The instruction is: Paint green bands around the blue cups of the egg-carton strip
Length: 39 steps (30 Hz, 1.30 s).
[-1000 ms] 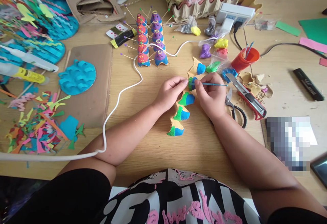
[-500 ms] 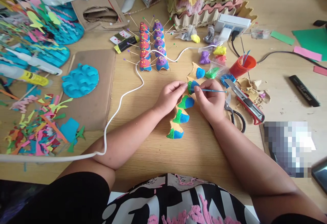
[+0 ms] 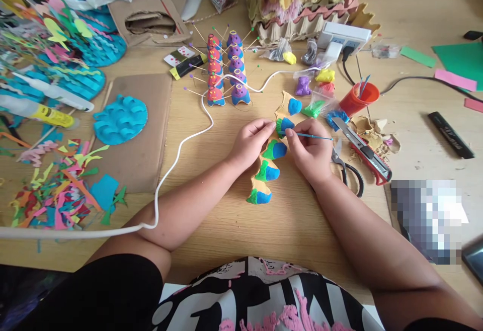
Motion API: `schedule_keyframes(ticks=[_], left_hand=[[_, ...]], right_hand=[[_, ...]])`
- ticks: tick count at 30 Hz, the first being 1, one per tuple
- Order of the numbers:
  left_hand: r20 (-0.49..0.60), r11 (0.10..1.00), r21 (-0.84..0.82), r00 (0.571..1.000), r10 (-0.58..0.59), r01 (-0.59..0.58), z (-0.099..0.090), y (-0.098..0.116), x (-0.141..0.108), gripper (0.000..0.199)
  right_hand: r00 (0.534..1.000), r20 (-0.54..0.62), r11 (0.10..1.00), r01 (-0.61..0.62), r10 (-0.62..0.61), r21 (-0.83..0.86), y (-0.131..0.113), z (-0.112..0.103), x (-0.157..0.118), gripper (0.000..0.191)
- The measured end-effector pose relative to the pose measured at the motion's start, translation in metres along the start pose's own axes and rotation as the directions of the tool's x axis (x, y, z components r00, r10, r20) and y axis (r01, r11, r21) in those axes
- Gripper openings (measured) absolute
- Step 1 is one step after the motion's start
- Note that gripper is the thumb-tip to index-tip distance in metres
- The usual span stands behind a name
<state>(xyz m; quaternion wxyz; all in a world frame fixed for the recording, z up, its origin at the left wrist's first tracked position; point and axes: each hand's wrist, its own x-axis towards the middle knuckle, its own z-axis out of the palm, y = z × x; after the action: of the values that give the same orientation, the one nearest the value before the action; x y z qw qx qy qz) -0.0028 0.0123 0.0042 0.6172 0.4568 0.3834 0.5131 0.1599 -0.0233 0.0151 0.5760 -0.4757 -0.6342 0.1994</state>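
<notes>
A wavy strip of egg carton (image 3: 263, 186) stands on the table in front of me, with green and blue clay pressed over most of its humps. The farthest hump carries a blue patch only. My left hand (image 3: 252, 140) is closed, thumb and fingers pinching the strip's left edge near the second hump from the far end. Between the fingertips of my right hand (image 3: 311, 149) is a thin blue clay modelling tool (image 3: 315, 136). Its tip meets the green and blue clay of that same hump; the exact contact is partly hidden by my fingers.
Finished red (image 3: 216, 94) and purple carton rows (image 3: 240, 93) stand behind, bristling with pins. Scissors (image 3: 347, 167), a utility knife (image 3: 364, 152) and a red cup (image 3: 359, 98) lie or stand right. A white cable (image 3: 181, 145) crosses my left arm. Paper scraps (image 3: 60, 195) lie left.
The tool's rear end has dipped slightly in my right hand. Both hands otherwise keep their places at the same hump, and the view has shifted a little.
</notes>
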Motion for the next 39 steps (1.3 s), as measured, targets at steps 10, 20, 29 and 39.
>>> schedule_keyframes(ticks=[10, 20, 29, 39], left_hand=[[-0.019, 1.000, 0.009, 1.000, -0.011, 0.011, -0.0024, -0.0018, -0.0006, 0.039], [-0.008, 1.000, 0.025, 1.000, -0.004, 0.005, -0.0014, 0.0016, -0.0014, 0.048], [-0.013, 0.999, 0.038, 1.000, -0.012, 0.012, -0.0025, -0.0024, -0.0011, 0.040], [-0.009, 1.000, 0.028, 1.000, -0.011, 0.011, -0.0016, 0.0008, -0.0018, 0.043]], right_hand=[[1.000, 0.015, 0.999, -0.017, 0.018, -0.049, 0.0006, 0.0015, -0.0010, 0.027], [0.999, 0.031, 0.989, 0.033, -0.029, -0.144, 0.0019, 0.0014, 0.0008, 0.023], [1.000, 0.026, 0.997, 0.007, -0.005, -0.081, -0.0015, 0.0001, -0.0011, 0.039], [0.999, 0.030, 0.994, -0.010, 0.014, -0.109, 0.0007, 0.0019, 0.0009, 0.032]])
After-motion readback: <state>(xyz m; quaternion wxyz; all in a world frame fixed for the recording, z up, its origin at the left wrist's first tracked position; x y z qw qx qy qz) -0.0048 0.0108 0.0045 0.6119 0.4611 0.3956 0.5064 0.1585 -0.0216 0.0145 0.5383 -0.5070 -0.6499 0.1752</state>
